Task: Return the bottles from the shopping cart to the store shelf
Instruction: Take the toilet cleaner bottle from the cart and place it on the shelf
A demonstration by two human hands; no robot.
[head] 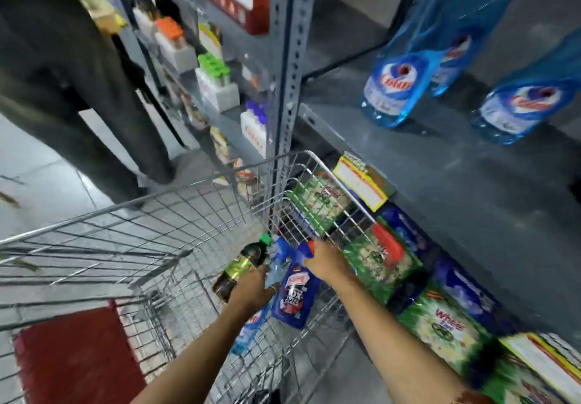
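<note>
Both my hands are down inside the wire shopping cart (pixel 132 208). My left hand (pixel 251 290) is closed over a light blue bottle (pixel 248 331), right beside a dark bottle with a green cap (pixel 242 265). My right hand (pixel 323 260) grips the neck of a dark blue bottle with a red cap (pixel 295 296). On the grey store shelf (pixel 440 183) to the right stand three light blue bottles (pixel 399 85), (pixel 452 57), (pixel 528 104).
A person in dark trousers (pixel 78 89) stands at the cart's far left. A perforated shelf post (pixel 292 73) rises beyond the cart's far corner. Green and blue packets (pixel 377 259) fill the lower shelf. Boxes with coloured caps (pixel 217 85) line the left shelves. The cart's red seat flap (pixel 72 359) is near me.
</note>
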